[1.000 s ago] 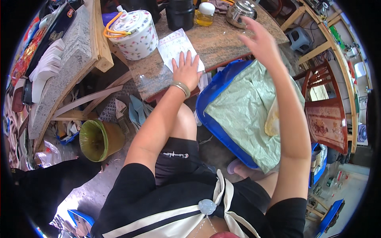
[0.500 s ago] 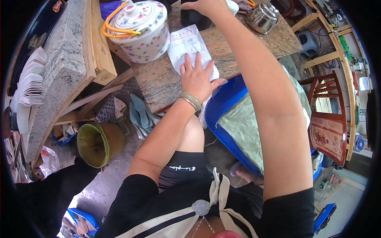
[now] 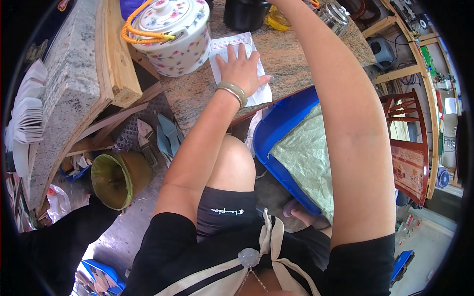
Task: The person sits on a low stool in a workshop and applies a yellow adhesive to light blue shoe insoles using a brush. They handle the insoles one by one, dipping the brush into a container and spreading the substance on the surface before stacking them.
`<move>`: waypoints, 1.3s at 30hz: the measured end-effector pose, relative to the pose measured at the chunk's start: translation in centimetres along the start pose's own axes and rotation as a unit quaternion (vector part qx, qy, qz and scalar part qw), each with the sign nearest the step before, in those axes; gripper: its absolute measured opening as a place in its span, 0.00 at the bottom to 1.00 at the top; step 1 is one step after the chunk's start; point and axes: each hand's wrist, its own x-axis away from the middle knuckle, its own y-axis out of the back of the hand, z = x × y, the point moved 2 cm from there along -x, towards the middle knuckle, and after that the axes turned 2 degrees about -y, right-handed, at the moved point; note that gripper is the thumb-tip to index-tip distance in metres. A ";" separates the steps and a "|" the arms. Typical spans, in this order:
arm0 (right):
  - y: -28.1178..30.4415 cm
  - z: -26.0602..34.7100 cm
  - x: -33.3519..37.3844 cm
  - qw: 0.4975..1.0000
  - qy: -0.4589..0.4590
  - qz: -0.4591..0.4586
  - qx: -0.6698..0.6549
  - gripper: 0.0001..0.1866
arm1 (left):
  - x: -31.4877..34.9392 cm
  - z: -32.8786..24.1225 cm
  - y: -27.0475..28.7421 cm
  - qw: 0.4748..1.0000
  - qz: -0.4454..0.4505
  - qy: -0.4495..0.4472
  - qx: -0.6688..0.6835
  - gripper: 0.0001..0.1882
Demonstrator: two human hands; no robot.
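Note:
My left hand (image 3: 240, 70) lies flat on a white sheet of paper (image 3: 220, 45) with handwriting and a printed heading, fingers spread and nothing in them. Beneath the paper is a speckled stone tabletop (image 3: 291, 61). My right forearm (image 3: 316, 47) stretches across the table to the far edge of the picture, where its hand is cut off. A black container (image 3: 244, 16) and a yellow see-through vessel (image 3: 279, 20) stand close to that wrist. Left of the paper sits a lidded white pot (image 3: 175, 52) with a flower pattern and an orange-wrapped handle.
A shiny metal kettle (image 3: 332, 18) stands at the far right of the table. Below the table edge is a blue tub (image 3: 269, 130) with a pale green woven sheet (image 3: 306, 153). A bin (image 3: 111, 180) stands at left, a wooden chair (image 3: 407, 148) at right.
My right hand, earlier by the black container, has gone out past the top edge. The yellow vessel has come into sight. My left hand rests slightly farther up the paper, still flat.

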 end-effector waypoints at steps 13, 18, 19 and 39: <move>1.6 -0.3 -1.2 0.996 0.010 0.066 -0.060 0.33 | -1.7 -0.5 1.7 0.992 0.080 0.021 -0.095 0.39; 1.7 0.0 -1.4 0.995 0.003 0.077 -0.057 0.32 | -3.6 0.0 1.8 0.993 0.068 0.024 -0.092 0.39; 1.7 0.0 -1.5 0.995 -0.004 0.082 -0.057 0.32 | -3.8 0.0 2.0 0.993 0.075 0.023 -0.088 0.39; 0.5 0.7 0.8 0.999 -0.008 0.040 -0.015 0.37 | -0.6 0.9 1.9 0.999 0.019 -0.009 -0.026 0.32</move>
